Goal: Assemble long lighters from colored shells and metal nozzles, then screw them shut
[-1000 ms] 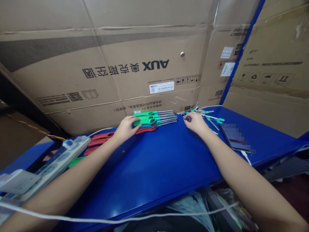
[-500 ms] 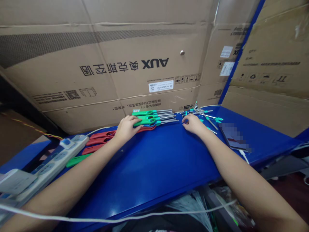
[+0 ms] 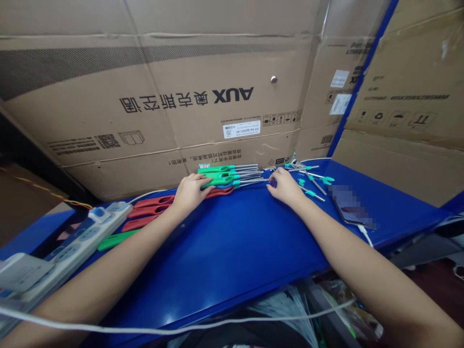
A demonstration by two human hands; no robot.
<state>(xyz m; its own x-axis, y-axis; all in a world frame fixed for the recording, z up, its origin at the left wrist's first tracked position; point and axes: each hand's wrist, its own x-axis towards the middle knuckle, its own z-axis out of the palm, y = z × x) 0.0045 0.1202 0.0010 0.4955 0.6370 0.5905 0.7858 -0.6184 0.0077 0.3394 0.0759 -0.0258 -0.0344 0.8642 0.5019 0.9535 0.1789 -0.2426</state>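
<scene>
My left hand [image 3: 191, 195] is closed on the green handle of a stick lighter [image 3: 221, 180], one of several lying side by side with metal tubes pointing right. Red and blue handles show beneath and beside the green ones. My right hand [image 3: 285, 187] has its thumb and fingers curled together at the tip of a metal tube [image 3: 255, 181]. What is between those fingertips is too small to make out. Behind and right of that hand lie loose metal tubes [image 3: 317, 184] with turquoise ends, in a small pile.
More red handles [image 3: 145, 212] and a green handle [image 3: 116, 240] lie left on the blue table [image 3: 224, 270]. A white power strip [image 3: 78, 249] runs along the left edge. A phone [image 3: 350, 205] with a cable lies right. Cardboard [image 3: 188, 72] walls the back; a white cable [image 3: 174, 331] crosses the front.
My right hand has moved slightly left, to the tip of the lighter's tube. My left hand has stayed on the green handle.
</scene>
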